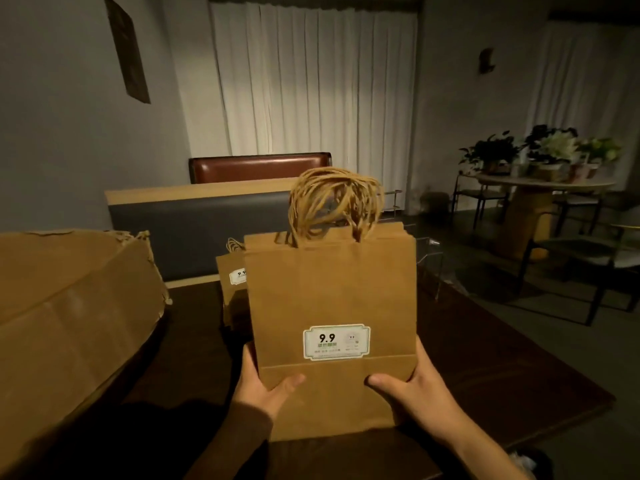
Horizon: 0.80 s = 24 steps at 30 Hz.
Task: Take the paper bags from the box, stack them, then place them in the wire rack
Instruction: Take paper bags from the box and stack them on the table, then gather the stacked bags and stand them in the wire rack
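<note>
Head view. Landmark: the dark table [485,358].

Stack of paper bags [332,299] held upright above the near part of the table, front bag facing the camera, its white label [336,342] reading "9.9". Twisted paper handles [334,202] bunch together above the top edge of the stack.

Left hand [263,386] grips the lower left edge of the stack: thumb across the front, fingers behind and out of sight. Right hand [412,382] grips the lower right edge the same way, thumb lying on the front near the bottom fold. Both hands closed on the stack; dark sleeve on the left forearm.

More paper bags [230,282] stand on the table just behind and left of the held stack, partly hidden by it; a corner of a label shows.

Cardboard box [69,306] sits at the table's left side, its upper edge torn.

Thin wire rack [429,258] at the far right of the table, behind the stack; mostly hidden, dim.

Beyond the table: a bench back [194,230], white curtains [311,81]. Right of the table, well apart: a round table with potted plants [540,150] and chairs.
</note>
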Each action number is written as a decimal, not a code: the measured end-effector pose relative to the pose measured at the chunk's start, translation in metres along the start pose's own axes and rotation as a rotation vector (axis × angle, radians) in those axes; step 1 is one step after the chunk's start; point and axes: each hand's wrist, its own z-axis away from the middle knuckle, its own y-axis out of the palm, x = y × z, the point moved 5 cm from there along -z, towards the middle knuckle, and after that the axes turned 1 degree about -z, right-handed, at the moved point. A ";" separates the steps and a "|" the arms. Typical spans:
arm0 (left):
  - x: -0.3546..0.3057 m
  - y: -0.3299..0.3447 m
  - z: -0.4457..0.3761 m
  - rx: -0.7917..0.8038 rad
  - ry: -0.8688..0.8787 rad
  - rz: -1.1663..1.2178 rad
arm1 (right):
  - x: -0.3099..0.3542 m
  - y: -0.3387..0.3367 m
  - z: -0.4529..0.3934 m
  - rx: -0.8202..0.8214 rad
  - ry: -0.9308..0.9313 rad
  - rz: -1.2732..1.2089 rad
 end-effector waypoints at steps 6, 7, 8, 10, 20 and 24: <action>0.017 -0.001 0.003 0.064 -0.079 0.014 | -0.007 -0.003 0.002 0.113 0.082 0.009; 0.019 -0.003 0.004 0.091 -0.098 0.006 | -0.005 -0.004 0.004 0.141 0.097 0.018; 0.018 -0.004 0.005 0.128 -0.102 0.000 | -0.003 -0.003 0.003 0.180 0.109 0.036; 0.011 -0.006 0.006 0.238 -0.084 -0.049 | -0.001 -0.005 0.004 0.217 0.121 0.069; -0.141 0.048 -0.116 0.381 0.211 -0.286 | 0.131 -0.086 -0.138 0.156 -0.063 0.236; -0.212 0.097 -0.217 0.430 0.326 -0.380 | 0.181 -0.137 -0.250 0.145 -0.136 0.347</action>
